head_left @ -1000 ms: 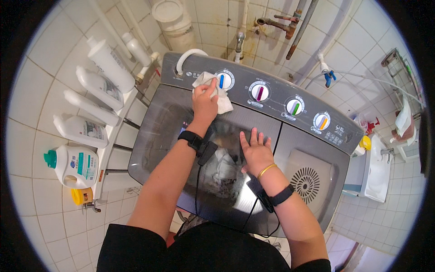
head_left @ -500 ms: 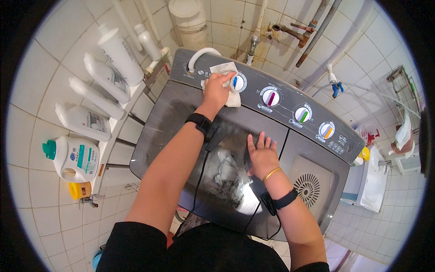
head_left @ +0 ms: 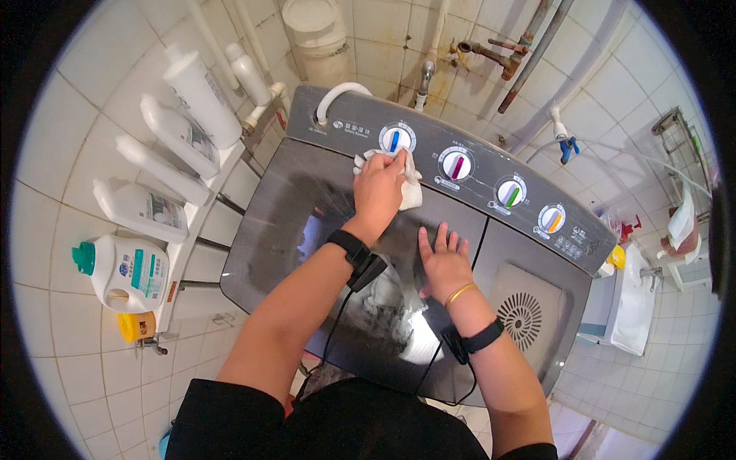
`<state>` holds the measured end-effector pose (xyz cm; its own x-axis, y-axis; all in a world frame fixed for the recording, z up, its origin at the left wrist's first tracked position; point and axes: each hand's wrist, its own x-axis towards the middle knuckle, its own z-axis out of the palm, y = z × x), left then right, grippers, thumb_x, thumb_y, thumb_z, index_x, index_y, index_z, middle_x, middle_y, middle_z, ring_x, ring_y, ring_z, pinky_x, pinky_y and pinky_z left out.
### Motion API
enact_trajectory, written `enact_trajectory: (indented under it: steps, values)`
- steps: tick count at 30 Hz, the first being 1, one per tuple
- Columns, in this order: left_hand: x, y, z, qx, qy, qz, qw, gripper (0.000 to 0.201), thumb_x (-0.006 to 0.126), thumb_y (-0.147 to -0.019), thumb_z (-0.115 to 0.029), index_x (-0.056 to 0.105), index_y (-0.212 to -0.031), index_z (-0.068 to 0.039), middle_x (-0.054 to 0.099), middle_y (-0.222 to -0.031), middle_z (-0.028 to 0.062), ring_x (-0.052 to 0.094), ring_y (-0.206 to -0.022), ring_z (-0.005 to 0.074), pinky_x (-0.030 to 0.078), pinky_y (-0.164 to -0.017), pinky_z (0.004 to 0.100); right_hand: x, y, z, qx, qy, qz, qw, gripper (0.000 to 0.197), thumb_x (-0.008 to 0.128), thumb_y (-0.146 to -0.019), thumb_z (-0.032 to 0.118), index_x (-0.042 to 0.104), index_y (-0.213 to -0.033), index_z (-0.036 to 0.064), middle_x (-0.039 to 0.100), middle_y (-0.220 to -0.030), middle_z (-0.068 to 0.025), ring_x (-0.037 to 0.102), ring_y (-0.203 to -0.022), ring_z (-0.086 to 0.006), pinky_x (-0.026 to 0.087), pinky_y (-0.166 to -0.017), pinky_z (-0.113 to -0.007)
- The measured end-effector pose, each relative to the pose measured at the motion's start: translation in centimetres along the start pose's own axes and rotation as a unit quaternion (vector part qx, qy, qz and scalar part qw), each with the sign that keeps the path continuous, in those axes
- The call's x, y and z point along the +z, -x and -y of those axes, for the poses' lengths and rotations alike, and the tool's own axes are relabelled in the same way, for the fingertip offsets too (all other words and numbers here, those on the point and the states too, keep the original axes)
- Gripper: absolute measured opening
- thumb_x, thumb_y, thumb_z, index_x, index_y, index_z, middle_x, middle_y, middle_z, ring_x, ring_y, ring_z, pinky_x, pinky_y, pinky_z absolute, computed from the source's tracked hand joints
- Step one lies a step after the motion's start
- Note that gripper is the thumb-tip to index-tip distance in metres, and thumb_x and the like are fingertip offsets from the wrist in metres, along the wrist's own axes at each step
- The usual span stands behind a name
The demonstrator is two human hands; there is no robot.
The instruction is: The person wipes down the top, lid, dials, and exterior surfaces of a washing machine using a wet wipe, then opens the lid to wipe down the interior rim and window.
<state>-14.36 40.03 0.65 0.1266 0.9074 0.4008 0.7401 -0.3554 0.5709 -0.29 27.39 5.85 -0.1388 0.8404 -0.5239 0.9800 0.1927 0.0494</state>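
Note:
A dark grey twin-tub washing machine (head_left: 264, 222) stands before me, its sloped control panel (head_left: 491, 153) along the far side. My left hand (head_left: 379, 192) presses a crumpled white cloth (head_left: 412, 195) against the panel's lower edge, just below the dial with the blue pointer (head_left: 395, 140). Bent fingers pin the cloth, and part of it is hidden under them. My right hand (head_left: 447, 270) lies flat on the glossy lid, fingers spread, with nothing in it. Pale laundry shows dimly through the lid between my arms. To the right run dials with purple (head_left: 458, 167), green (head_left: 511, 196) and orange (head_left: 553, 223) pointers.
White bottles (head_left: 180, 134) and a green-capped detergent jug (head_left: 126, 268) crowd a shelf (head_left: 184, 245) at left. A grey hose (head_left: 343, 93) leaves the panel's far left. Rusty pipes (head_left: 517, 61) and a blue-handled tap (head_left: 568, 149) are on the tiled wall; a sink (head_left: 636, 307) stands right.
My left hand has slid the cloth right and slightly nearer, off the panel's left part to below the blue dial. My right hand stays where it was.

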Motion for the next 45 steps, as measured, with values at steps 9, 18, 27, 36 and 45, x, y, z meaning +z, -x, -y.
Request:
enact_trajectory:
  steps: [9,18,27,36,45]
  values:
    - [1.0,1.2,-0.4,-0.099,-0.052,0.046,0.993,0.041,0.068,-0.088,-0.018,0.064,-0.129,-0.017,0.058,-0.113,0.0100,0.056,-0.109,0.0310,0.048,-0.088,0.0441,0.4,0.2,-0.6,0.001,-0.030,-0.018,0.999,0.122,0.091,-0.063,0.029,0.016,-0.158,0.0105,0.016,-0.159,-0.0312,0.027,-0.144,-0.0469,0.023,-0.116,-0.058]
    - [1.5,-1.7,-3.5,0.052,0.120,0.026,0.991,0.032,0.069,-0.083,-0.008,0.072,-0.115,-0.013,0.060,-0.104,0.0161,0.060,-0.099,0.0339,0.049,-0.087,0.0412,0.5,0.0,-0.7,0.002,-0.037,-0.006,0.999,0.122,0.091,-0.063,0.027,0.015,-0.158,0.0106,0.014,-0.159,-0.0311,0.025,-0.145,-0.0473,0.021,-0.117,-0.059]
    - [4.3,-0.8,-3.6,0.071,0.087,0.047,0.993,0.044,0.073,-0.079,-0.009,0.070,-0.121,-0.021,0.058,-0.099,0.0083,0.057,-0.100,0.0297,0.048,-0.087,0.0407,0.8,-0.2,-0.7,-0.012,-0.040,-0.032,0.999,0.120,0.090,-0.063,0.026,0.017,-0.157,0.0088,0.017,-0.158,-0.0323,0.026,-0.144,-0.0492,0.022,-0.116,-0.059]
    - [4.6,-2.6,-4.1,0.002,0.185,0.089,0.979,0.044,0.074,-0.081,-0.009,0.069,-0.124,-0.019,0.059,-0.106,0.0115,0.058,-0.103,0.0306,0.048,-0.089,0.0381,0.8,0.1,-0.8,-0.017,-0.047,-0.027,0.998,0.121,0.090,-0.063,0.026,0.017,-0.157,0.0090,0.016,-0.158,-0.0326,0.026,-0.144,-0.0498,0.021,-0.116,-0.059]
    - [5.1,0.4,-2.6,0.035,0.064,0.146,0.987,0.037,0.075,-0.080,-0.015,0.073,-0.116,-0.026,0.060,-0.106,0.0053,0.057,-0.103,0.0276,0.046,-0.088,0.0416,0.7,0.0,-0.8,-0.009,-0.026,-0.024,0.999,0.122,0.091,-0.062,0.030,0.017,-0.157,0.0103,0.017,-0.158,-0.0322,0.026,-0.144,-0.0477,0.025,-0.117,-0.056]
